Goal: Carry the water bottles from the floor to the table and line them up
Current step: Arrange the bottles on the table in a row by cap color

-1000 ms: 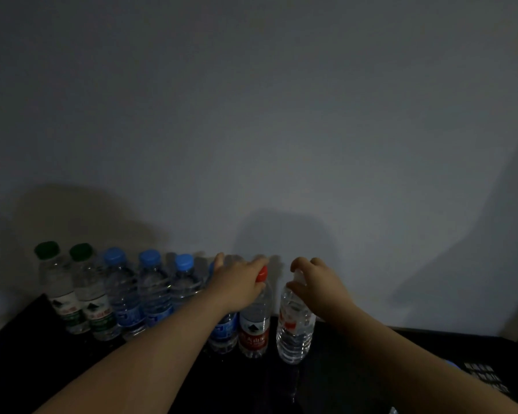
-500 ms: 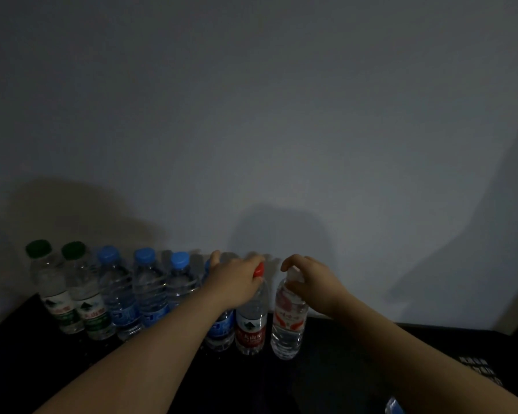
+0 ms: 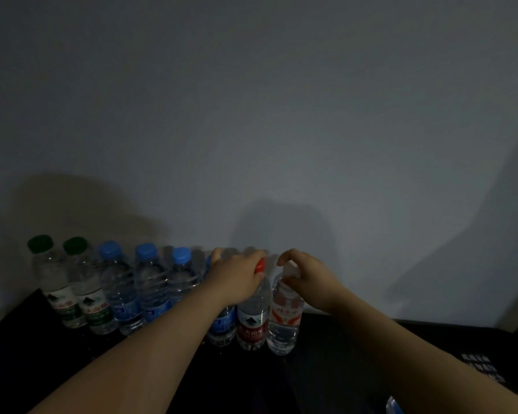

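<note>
A row of water bottles stands on the black table [image 3: 356,354] against the wall. From the left come two green-capped bottles [image 3: 72,294], then several blue-capped bottles [image 3: 150,288], a red-capped bottle with a dark red label [image 3: 251,321] and a clear bottle with a red-and-white label [image 3: 284,321]. My left hand [image 3: 237,279] grips the top of the red-capped bottle, its cap showing beside my fingers. My right hand [image 3: 305,276] holds the neck of the red-and-white bottle and hides its cap. Both bottles stand upright, side by side.
A grey wall rises right behind the bottles. To the right of the row the black table top runs on, with a dark keyboard-like object [image 3: 485,369] near its right edge. A blue-and-white object [image 3: 393,406] peeks in at the bottom edge.
The red-and-white bottle under my right hand has shifted left until it stands close beside the red-capped one. Both hands have stayed on the bottle tops.
</note>
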